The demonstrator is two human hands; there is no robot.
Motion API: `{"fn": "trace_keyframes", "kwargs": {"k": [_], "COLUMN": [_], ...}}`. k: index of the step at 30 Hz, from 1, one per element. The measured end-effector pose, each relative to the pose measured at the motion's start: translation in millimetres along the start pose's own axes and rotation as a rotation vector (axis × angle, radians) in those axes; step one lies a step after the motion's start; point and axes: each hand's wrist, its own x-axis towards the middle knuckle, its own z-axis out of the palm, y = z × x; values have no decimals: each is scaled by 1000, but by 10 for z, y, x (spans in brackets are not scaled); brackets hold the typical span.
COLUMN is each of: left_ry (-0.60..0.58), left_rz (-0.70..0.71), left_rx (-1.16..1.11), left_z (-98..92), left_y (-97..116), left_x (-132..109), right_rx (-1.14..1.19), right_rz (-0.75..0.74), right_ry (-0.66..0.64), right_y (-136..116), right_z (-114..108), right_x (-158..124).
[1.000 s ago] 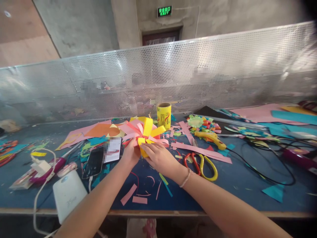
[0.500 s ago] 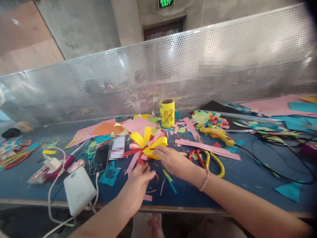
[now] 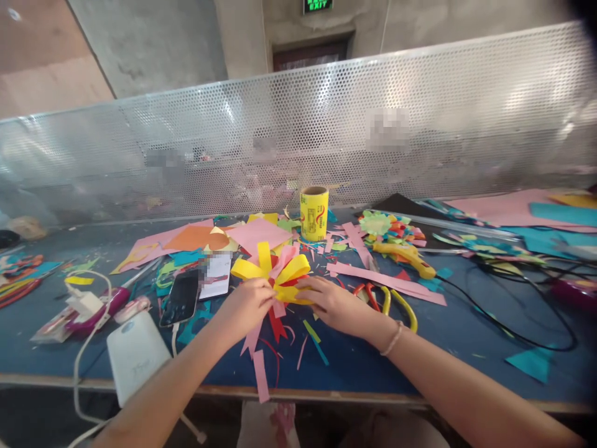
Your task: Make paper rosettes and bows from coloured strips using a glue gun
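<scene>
A paper flower (image 3: 290, 269) of yellow loops over pink and red strips sits in front of me, its pink and red tails hanging toward the table's front edge. My left hand (image 3: 252, 306) has its fingertips pinched together at the flower's centre. On the other side, my right hand (image 3: 332, 306) curls its fingers over a yellow loop at the right; the fingertips partly hide that paper. Close by the right wrist lie red-and-yellow-handled scissors (image 3: 386, 302), partly covered by the arm. A loose pink strip (image 3: 261, 376) lies below the flower at the table edge.
Behind the flower stands a yellow tape roll (image 3: 314, 214). To the right are a yellow glue gun (image 3: 405, 258) with a black cord and paper scraps. A phone (image 3: 181, 297) and white power bank (image 3: 137, 356) lie left. A perforated metal panel (image 3: 224, 149) backs the table.
My left hand has moved up from the lower strips to the flower's centre, its fingers now closed. My right hand stays at the yellow loops. The view has shifted slightly.
</scene>
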Motion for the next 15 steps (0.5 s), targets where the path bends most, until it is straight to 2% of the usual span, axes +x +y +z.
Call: {"fn": "trace_keyframes", "kwargs": {"k": [5,11,15], "left_ry": [-48,-44,-54], "left_rz": [78,132,140], "left_rx": [280,352,418], "left_z": [169,178,186], "left_y": [-16,5,22], "left_x": [-97,-112,-137], "right_rx": [8,57,80], "right_rz": [25,10,17], "right_ry": [-10,92,110], "right_y": [66,130,146], "right_z": [55,70,74], "right_x": [-28,3,5]}}
